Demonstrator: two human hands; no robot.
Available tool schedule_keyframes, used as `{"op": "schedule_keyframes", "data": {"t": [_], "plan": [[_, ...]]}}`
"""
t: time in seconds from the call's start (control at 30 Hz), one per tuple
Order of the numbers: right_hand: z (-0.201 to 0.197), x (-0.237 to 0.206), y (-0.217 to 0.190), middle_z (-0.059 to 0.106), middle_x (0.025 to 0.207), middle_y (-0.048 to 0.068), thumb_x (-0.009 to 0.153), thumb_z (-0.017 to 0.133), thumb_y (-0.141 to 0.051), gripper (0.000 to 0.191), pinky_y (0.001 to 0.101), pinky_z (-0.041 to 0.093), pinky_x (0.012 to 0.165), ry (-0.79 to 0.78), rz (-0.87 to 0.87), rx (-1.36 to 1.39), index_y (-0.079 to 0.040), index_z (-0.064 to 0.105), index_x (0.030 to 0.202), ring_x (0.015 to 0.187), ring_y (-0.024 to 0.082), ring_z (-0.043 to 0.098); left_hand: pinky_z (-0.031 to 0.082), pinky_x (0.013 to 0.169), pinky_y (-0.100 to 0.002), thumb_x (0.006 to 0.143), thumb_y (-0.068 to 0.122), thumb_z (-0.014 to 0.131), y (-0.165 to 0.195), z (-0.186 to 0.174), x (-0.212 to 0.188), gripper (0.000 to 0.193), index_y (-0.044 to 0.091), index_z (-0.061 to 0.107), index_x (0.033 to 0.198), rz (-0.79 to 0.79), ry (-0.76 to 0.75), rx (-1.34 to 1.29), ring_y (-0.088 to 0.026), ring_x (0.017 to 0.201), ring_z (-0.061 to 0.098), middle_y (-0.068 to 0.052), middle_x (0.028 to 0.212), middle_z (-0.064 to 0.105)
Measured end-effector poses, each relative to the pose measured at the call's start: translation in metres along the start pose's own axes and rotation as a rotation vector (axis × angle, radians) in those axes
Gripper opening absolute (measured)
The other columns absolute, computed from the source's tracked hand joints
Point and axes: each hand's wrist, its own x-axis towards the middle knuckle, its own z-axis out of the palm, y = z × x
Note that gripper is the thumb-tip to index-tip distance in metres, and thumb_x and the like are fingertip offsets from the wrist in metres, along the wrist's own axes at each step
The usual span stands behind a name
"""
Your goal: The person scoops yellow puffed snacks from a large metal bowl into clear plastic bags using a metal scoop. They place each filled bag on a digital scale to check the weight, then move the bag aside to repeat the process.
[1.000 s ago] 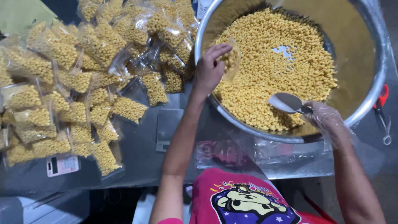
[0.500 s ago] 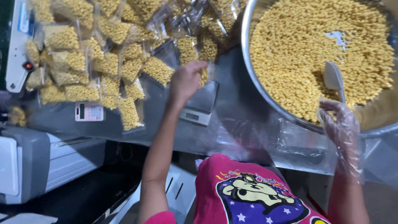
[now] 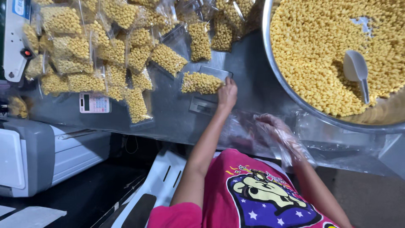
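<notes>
- We place the left hand point(image 3: 227, 93) at the right end of a small clear plastic bag filled with yellow puffed snack pieces point(image 3: 201, 82); the fingers are closed together on the bag edge.
- The bag lies flat on the platform of a small grey scale point(image 3: 206, 104), which sits on the grey metal worktop point(image 3: 177, 122), left of the bowl.
- We judge the step in hand to be the weighing of one filled bag.
- The right hand point(image 3: 276, 128) wears a loose clear plastic glove and rests low at the worktop edge amid clear film; the fingers appear loosely curled, holding nothing that we can make out.
- A white plastic scoop point(image 3: 356, 69) lies unattended in the large round steel bowl of loose yellow snack pieces point(image 3: 333, 50), well apart from both hands.
- We judge that the next move calls for a clear view of the scale display, then a firm hold on the bag edge so that the contents do not spill.
- A heap of filled clear bags point(image 3: 105, 50) covers the worktop to the left of the scale.
- A small white calculator point(image 3: 94, 102) lies at the near edge of the heap.
- A grey and white machine housing point(image 3: 38, 156) stands lower left, beside a dark floor.
</notes>
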Motion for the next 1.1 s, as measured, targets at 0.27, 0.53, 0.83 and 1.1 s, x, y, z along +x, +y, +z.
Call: {"op": "schedule_keyframes", "data": {"t": [0.27, 0.53, 0.83, 1.1], "plan": [[0.036, 0.059, 0.079, 0.073, 0.125, 0.008, 0.092, 0.070, -0.030, 0.044, 0.0308, 0.050, 0.100, -0.023, 0.038, 0.112, -0.005, 0.069, 0.128, 0.113, 0.017, 0.066, 0.057, 0.084, -0.054, 0.091, 0.026, 0.066, 0.003, -0.013, -0.074, 0.058, 0.008, 0.052, 0.143, 0.006, -0.084, -0.392, -0.045, 0.096, 0.070, -0.018, 0.153, 0.048], [0.056, 0.072, 0.090, 0.073, 0.114, 0.010, 0.094, 0.069, -0.035, 0.050, 0.0320, 0.050, 0.090, -0.004, 0.080, 0.190, -0.007, 0.068, 0.135, 0.099, 0.018, 0.065, 0.058, 0.079, -0.049, 0.097, 0.045, 0.071, -0.119, 0.017, -0.222, 0.032, 0.019, 0.072, 0.114, -0.284, -0.244, -0.355, -0.037, 0.088, 0.074, -0.014, 0.089, 0.077], [0.062, 0.177, 0.012, 0.068, 0.094, 0.003, 0.095, 0.072, -0.034, 0.033, 0.0287, 0.042, 0.061, 0.147, 0.102, 0.570, -0.014, 0.065, 0.120, 0.077, 0.013, 0.058, 0.022, 0.102, -0.068, 0.069, 0.029, 0.085, -0.200, -0.004, -0.252, 0.108, 0.013, 0.029, 0.160, -0.607, -0.243, -0.410, -0.047, 0.149, 0.025, -0.026, 0.165, 0.024], [0.094, 0.193, -0.010, 0.079, 0.112, -0.005, 0.110, 0.064, -0.047, 0.042, 0.0146, 0.046, 0.089, 0.276, -0.029, 0.508, -0.010, 0.083, 0.111, 0.102, 0.003, 0.066, 0.030, 0.118, -0.056, 0.086, 0.033, 0.078, -0.220, -0.012, -0.234, 0.057, 0.013, 0.059, 0.136, -0.401, -0.065, -0.383, -0.046, 0.149, 0.032, -0.022, 0.159, 0.038]]}}
